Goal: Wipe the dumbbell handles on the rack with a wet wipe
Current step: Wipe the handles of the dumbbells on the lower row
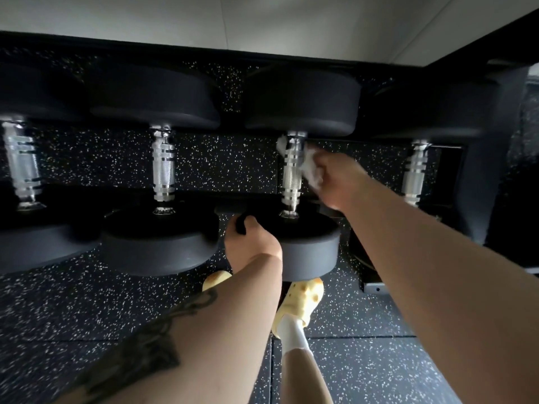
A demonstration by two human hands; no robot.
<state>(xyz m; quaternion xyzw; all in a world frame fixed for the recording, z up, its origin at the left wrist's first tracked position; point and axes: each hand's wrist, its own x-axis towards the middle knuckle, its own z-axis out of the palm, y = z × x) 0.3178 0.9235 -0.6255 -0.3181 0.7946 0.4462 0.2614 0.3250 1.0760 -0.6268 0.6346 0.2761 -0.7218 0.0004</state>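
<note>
Several black dumbbells lie side by side on a low rack (233, 206), their chrome handles running away from me. My right hand (339, 182) grips a crumpled white wet wipe (310, 164), and the wipe is wrapped round the upper part of the third dumbbell's handle (291, 176). My left hand (250, 240) curls its fingers over the near black rail of the rack, beside that dumbbell's near weight head (309, 246). The neighbouring handles (164, 167) stand bare.
Speckled black rubber floor (87, 301) lies under and in front of the rack. My feet in yellow clogs (303, 298) stand close below the dumbbell. A white wall (262, 21) rises behind. A dark rack upright (495, 170) stands at the right.
</note>
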